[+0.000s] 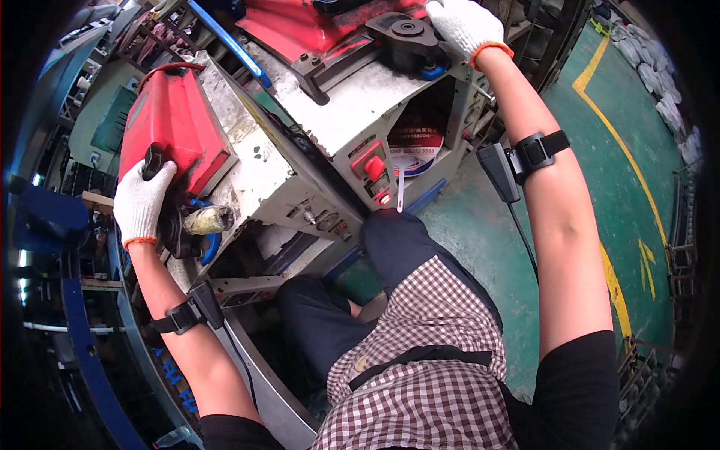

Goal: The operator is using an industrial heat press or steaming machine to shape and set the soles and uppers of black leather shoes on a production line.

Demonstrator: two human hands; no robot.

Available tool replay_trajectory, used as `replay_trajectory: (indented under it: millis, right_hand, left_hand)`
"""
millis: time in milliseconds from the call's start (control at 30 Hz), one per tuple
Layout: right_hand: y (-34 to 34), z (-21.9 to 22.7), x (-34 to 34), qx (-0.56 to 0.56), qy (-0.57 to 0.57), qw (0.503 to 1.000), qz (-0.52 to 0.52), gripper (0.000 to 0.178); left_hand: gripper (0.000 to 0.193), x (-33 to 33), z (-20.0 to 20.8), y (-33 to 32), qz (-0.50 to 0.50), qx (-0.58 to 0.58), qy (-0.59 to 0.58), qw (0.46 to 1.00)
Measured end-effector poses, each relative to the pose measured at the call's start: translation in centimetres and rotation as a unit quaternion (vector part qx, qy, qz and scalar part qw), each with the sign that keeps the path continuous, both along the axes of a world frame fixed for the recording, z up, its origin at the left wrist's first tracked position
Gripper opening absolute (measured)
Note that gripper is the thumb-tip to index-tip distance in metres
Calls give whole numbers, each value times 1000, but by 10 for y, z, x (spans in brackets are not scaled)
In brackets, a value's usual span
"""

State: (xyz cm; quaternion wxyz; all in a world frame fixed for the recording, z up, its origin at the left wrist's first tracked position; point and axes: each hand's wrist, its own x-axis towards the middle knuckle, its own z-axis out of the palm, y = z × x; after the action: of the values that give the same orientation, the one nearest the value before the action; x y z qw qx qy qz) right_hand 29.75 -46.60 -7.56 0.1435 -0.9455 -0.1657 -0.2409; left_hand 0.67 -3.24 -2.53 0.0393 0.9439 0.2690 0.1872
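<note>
My left hand [142, 201], in a white knit glove with an orange cuff, is closed around a black handle-like part [154, 160] at the near end of a red machine head [171, 124]. Just right of that hand, a tape-wrapped grip [208, 220] sticks out beside a blue curved piece. My right hand [469, 31], gloved the same way, reaches to the top edge of the view, beside a black rounded machine part [407, 34] with a ring-shaped top. Its fingertips are partly cut off and I cannot make out what they touch. A second red machine head [300, 30] stands left of it.
Both heads sit on worn white machine bodies [341, 112]. A red switch [369, 166] and a lit red lamp [385, 199] are on the front panel. An open compartment holds a red printed container [417, 142]. Green floor [480, 225] with yellow lines lies at right.
</note>
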Motion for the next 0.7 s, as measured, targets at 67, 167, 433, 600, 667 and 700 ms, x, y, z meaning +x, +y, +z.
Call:
replay_trajectory:
  millis: [67, 167, 433, 600, 667, 700]
  right_hand:
    - [1, 1, -2, -5, -2, 1000, 2, 37]
    - [1, 2, -4, -6, 7, 1000, -7, 37]
    - [2, 1, -4, -11, -8, 1000, -13, 37]
    - [2, 1, -3, -6, -1, 1000, -12, 37]
    - [1, 1, -3, -1, -2, 1000, -11, 37]
    - [0, 1, -2, -2, -9, 1000, -10, 37]
  left_hand:
    - [43, 0, 0, 0, 3, 2, 1, 1000]
    - [44, 0, 0, 0, 3, 7, 2, 1000]
    - [44, 0, -1, 1, -1, 15, -2, 1000]
    - [43, -1, 0, -2, 0, 29, 0, 1000]
    - [43, -1, 0, -3, 1, 29, 1, 1000]
    - [43, 0, 0, -4, 3, 30, 1, 1000]
